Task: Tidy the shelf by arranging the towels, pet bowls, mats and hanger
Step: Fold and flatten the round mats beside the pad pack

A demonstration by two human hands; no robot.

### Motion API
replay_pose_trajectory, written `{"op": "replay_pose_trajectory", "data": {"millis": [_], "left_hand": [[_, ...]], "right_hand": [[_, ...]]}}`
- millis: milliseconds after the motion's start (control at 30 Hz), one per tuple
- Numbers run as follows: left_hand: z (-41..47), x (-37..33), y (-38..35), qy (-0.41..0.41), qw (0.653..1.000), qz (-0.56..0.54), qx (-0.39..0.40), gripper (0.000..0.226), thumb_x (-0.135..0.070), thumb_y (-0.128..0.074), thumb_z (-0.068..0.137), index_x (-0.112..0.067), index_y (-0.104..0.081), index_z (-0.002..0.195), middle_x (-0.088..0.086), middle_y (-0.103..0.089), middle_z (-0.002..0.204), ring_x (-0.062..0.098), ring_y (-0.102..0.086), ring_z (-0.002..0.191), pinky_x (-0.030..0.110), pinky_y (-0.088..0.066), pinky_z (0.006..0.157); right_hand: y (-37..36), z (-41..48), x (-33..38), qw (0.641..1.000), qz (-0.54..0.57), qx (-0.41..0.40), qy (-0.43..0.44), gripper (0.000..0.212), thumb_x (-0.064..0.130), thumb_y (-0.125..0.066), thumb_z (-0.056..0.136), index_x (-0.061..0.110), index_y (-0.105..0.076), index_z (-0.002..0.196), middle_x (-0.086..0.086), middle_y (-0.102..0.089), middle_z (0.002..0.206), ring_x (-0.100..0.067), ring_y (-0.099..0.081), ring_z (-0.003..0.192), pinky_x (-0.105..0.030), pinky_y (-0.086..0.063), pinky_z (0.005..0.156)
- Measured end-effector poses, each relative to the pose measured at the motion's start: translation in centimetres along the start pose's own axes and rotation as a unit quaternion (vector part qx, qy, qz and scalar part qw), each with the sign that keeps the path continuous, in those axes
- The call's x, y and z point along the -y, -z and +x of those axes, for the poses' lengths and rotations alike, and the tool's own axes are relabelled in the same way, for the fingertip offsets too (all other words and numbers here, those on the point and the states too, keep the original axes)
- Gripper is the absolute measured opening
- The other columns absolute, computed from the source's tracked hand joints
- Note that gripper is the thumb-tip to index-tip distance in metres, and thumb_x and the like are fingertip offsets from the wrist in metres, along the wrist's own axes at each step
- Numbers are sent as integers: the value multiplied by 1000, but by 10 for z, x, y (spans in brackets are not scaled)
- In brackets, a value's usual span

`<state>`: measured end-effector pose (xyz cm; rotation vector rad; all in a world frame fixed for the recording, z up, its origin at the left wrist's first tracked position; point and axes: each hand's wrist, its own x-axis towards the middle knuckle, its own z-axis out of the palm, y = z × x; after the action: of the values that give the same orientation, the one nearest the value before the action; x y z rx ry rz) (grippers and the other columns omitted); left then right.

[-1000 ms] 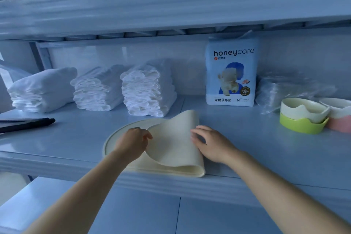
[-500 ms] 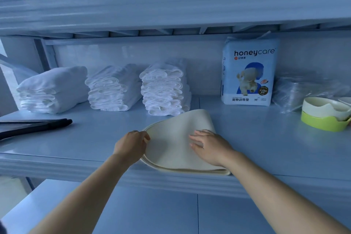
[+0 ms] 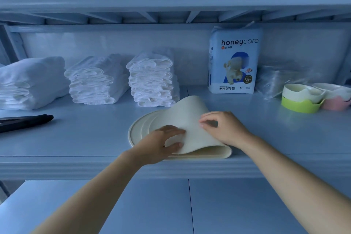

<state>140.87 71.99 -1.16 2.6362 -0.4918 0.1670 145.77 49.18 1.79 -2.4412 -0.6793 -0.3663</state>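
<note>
A cream round mat [image 3: 191, 118] lies folded over itself near the shelf's front edge, its top flap bowed upward. My left hand [image 3: 161, 144] grips the flap's left edge between thumb and fingers. My right hand [image 3: 224, 127] pinches the flap on its right side. Three stacks of white towels [image 3: 152, 80] stand along the back left. A black hanger [image 3: 24, 121] lies at the far left. A white-and-green pet bowl [image 3: 300, 97] and a white-and-pink pet bowl [image 3: 336, 97] sit at the right.
A honeycare pad pack [image 3: 233, 61] stands upright at the back, with a crumpled clear plastic bag [image 3: 275, 80] beside it. The shelf board [image 3: 85, 135] runs wide between hanger and mat. An upper shelf hangs close overhead, and a lower shelf shows below.
The mat's top flap has lifted and bowed upward from lying nearly flat. My left hand has slid right onto the flap's edge, and my right hand's fingers now pinch it.
</note>
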Motion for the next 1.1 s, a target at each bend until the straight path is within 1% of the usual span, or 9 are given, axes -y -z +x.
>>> {"op": "replay_pose_trajectory", "data": {"millis": [67, 100, 200, 300, 367, 567, 767, 900, 1100], "left_hand": [[-2, 0, -1, -23, 1000, 1, -12, 40, -42, -50, 92, -48, -43, 131, -14, -34, 143, 7, -52, 112, 14, -40, 81], [-3, -2, -1, -37, 999, 0, -19, 38, -41, -49, 93, -50, -44, 129, -14, -35, 143, 7, -51, 114, 18, -41, 86], [-8, -8, -2, -71, 997, -10, -19, 38, -47, -39, 88, -51, -47, 125, -17, -36, 143, 5, -50, 116, 21, -38, 96], [-9, -18, -1, -72, 997, -1, -3, 40, -55, -45, 89, -46, -48, 128, -20, -36, 141, 2, -51, 113, 10, -35, 89], [-8, -21, -2, -68, 998, 17, 2, 45, -54, -51, 87, -44, -46, 130, -19, -35, 142, 3, -50, 115, 10, -34, 88], [-3, -33, -7, -56, 995, 65, -57, 51, -53, -60, 82, -41, -46, 130, -22, -41, 136, 0, -43, 120, 16, -36, 85], [14, -42, -14, -57, 981, 80, -166, 36, -29, -58, 85, -34, -56, 121, -16, -54, 124, 13, -55, 106, 31, -50, 78], [17, -29, -13, -88, 978, 73, -174, 46, 0, -50, 76, -26, -67, 110, -7, -65, 114, 20, -61, 103, 34, -52, 76], [16, -14, -14, -135, 970, 99, -175, 46, -6, -46, 70, -24, -70, 104, -5, -69, 106, 22, -65, 95, 35, -56, 70]], "right_hand": [[4, -9, 4, 1000, -1, 25, 16, 21, 32, -66, 84, 21, -73, 100, 11, -65, 116, 1, -56, 108, 3, -29, 85], [5, -13, 5, 999, -5, 40, 20, 24, 35, -67, 83, 22, -72, 102, 11, -64, 119, 2, -54, 109, 5, -26, 84], [9, -23, 8, 995, -27, 93, 20, 40, 45, -64, 82, 25, -64, 118, 15, -51, 135, 3, -44, 123, -7, -24, 96], [16, -31, 11, 988, -56, 140, 17, 60, 55, -67, 74, 30, -55, 128, 19, -38, 144, 3, -33, 131, -14, -21, 103], [16, -33, 10, 983, -90, 159, 18, 67, 55, -71, 71, 33, -51, 131, 20, -34, 146, 1, -31, 134, -18, -23, 108], [1, -35, 7, 996, -77, 53, 10, 35, 29, -63, 82, 35, -63, 117, 14, -52, 135, -8, -46, 125, -30, -37, 104], [-2, -32, 6, 999, -11, -30, -3, 22, 31, -60, 85, 29, -70, 105, 14, -68, 109, -14, -62, 104, -35, -49, 87], [-4, -34, 1, 999, -26, 8, -17, 33, 30, -65, 83, 27, -65, 116, 14, -58, 129, -8, -52, 120, -27, -40, 100], [-10, -36, -2, 998, -38, 43, -23, 42, 47, -63, 83, 34, -59, 123, 14, -47, 139, -4, -41, 130, -26, -32, 108]]}}
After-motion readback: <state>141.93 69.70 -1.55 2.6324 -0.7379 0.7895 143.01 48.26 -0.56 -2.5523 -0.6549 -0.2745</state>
